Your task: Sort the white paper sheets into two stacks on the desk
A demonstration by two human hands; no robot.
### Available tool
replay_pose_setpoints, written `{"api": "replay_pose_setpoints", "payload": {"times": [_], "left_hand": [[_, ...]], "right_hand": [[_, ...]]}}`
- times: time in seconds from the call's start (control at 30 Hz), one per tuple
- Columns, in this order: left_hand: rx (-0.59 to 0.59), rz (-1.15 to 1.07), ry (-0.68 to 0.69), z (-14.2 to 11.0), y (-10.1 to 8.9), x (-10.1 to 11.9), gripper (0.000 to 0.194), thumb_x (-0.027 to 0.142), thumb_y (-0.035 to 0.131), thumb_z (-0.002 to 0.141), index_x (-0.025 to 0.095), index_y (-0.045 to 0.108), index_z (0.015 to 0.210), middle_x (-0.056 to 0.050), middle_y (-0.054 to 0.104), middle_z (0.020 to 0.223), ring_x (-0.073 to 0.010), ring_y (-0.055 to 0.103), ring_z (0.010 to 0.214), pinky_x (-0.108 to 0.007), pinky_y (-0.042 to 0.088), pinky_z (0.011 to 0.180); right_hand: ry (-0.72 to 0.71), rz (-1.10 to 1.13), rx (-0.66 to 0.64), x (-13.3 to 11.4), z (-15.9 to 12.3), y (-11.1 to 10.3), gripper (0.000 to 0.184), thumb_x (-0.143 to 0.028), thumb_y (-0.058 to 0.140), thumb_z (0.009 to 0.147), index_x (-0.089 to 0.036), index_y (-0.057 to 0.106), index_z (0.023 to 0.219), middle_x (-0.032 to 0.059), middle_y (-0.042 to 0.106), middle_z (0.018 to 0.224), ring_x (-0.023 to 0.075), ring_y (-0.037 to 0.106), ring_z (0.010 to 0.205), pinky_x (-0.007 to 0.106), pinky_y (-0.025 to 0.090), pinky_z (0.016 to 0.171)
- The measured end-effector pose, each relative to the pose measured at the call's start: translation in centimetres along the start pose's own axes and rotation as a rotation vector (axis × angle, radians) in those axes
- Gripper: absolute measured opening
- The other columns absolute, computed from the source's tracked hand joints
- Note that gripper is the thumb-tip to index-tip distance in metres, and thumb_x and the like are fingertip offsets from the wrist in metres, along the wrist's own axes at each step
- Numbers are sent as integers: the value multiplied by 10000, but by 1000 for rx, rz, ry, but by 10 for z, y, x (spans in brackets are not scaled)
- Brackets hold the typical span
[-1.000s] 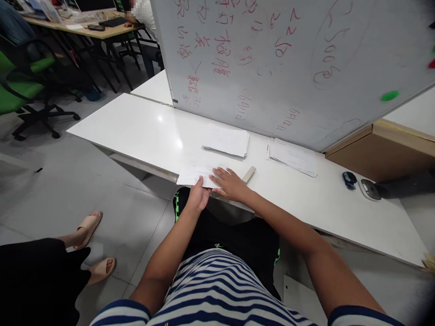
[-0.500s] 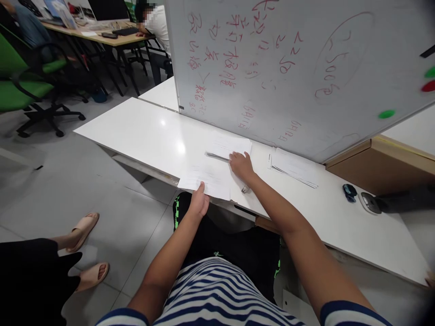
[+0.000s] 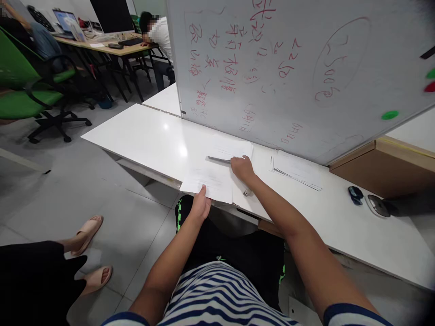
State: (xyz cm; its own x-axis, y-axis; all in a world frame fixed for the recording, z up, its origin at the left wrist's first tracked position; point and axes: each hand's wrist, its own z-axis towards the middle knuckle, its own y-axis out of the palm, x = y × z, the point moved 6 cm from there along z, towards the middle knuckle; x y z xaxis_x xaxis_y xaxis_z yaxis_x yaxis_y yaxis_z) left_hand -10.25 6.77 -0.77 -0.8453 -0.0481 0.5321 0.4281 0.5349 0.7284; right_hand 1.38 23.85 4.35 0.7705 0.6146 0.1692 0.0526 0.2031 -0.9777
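Observation:
My left hand [image 3: 201, 204] is closed on the near edge of a white printed sheet of paper [image 3: 217, 184], thumb on top, at the front edge of the white table [image 3: 146, 140]. Farther back, my right hand [image 3: 242, 167] has its fingers curled at the near right side of a paper stack [image 3: 226, 148], seemingly pinching a sheet there. A thin grey band shows along the stack's front edge, leading to the fingers; the fingertips are hidden. Beside my right forearm lies a small silvery object [image 3: 247, 192], partly covered. Another paper stack [image 3: 299, 170] lies to the right.
A whiteboard [image 3: 220, 104] with red writing stands behind the papers. At the right are a cardboard box [image 3: 387, 158], a dark blue object [image 3: 355, 194] and a grey-black rounded object [image 3: 378, 206]. A person's sandalled feet [image 3: 90, 231] are at the left, near a green chair [image 3: 30, 102].
The fingers of my right hand have curled in more at the stack. My left hand keeps hold of its sheet. The whole view has shifted slightly.

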Motion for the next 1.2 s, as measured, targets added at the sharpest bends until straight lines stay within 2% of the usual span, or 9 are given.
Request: {"api": "replay_pose_setpoints", "payload": {"times": [0.17,0.4,0.53,0.63,0.77,0.87,1.03,1.13,1.2], "left_hand": [[17,20,2,1,-2,0,444,208,506,952,181,480,1395,-102,519,1420,-217,499,1303,-372,378,1125],[9,19,-4,4,-4,-1,419,216,523,946,180,516,1363,-108,541,1397,-227,525,1278,-381,414,1101],[1,-5,-15,4,-3,0,429,214,536,940,197,509,1368,-98,561,1379,-218,531,1272,-373,426,1094],[-28,-14,-27,1,-3,0,404,215,512,952,168,520,1354,-110,567,1370,-219,544,1259,-378,423,1097],[-136,-32,-28,-10,2,-3,388,283,454,984,145,531,1338,-113,569,1366,-207,533,1269,-369,397,1115],[-211,-18,-28,-22,9,-5,491,461,360,994,166,526,1350,-100,549,1391,-199,494,1307,-352,374,1126],[-287,-40,-16,-39,17,-5,677,653,314,916,203,497,1388,-92,507,1432,-204,415,1369,-346,325,1155],[-314,-30,-16,-42,15,-9,674,641,366,909,183,500,1385,-106,515,1423,-213,416,1369,-355,317,1160],[-255,19,-11,-40,8,-13,595,549,480,918,175,502,1380,-107,530,1408,-218,443,1350,-359,325,1156]], "right_hand": [[43,58,4,1,3,-4,342,-46,336,891,-75,670,959,136,702,815,213,612,770,392,249,1024],[207,317,-32,21,6,-11,327,-326,396,967,-177,686,995,79,729,927,213,643,819,295,422,717],[220,475,32,27,0,-28,364,-272,365,978,-186,649,1189,62,735,1038,206,664,913,332,450,880],[35,415,180,-4,-24,-49,405,-200,335,977,-145,588,1289,86,703,1160,204,656,1012,381,363,1058],[-171,370,217,-69,-77,-56,386,-138,371,944,-110,609,1246,123,666,1226,225,619,1127,399,403,1040],[-237,359,221,-103,-111,-53,340,-139,423,926,-98,637,1187,149,666,1216,248,613,1136,410,439,994],[-240,373,276,-117,-137,-46,314,-164,435,938,-120,647,1166,139,661,1222,260,613,1128,412,456,953],[-204,394,279,-114,-143,-45,304,-172,451,935,-133,648,1163,136,662,1221,260,615,1117,403,471,915],[-198,422,260,-113,-146,-45,296,-209,471,938,-151,646,1169,134,654,1236,268,608,1127,422,465,919]]}}
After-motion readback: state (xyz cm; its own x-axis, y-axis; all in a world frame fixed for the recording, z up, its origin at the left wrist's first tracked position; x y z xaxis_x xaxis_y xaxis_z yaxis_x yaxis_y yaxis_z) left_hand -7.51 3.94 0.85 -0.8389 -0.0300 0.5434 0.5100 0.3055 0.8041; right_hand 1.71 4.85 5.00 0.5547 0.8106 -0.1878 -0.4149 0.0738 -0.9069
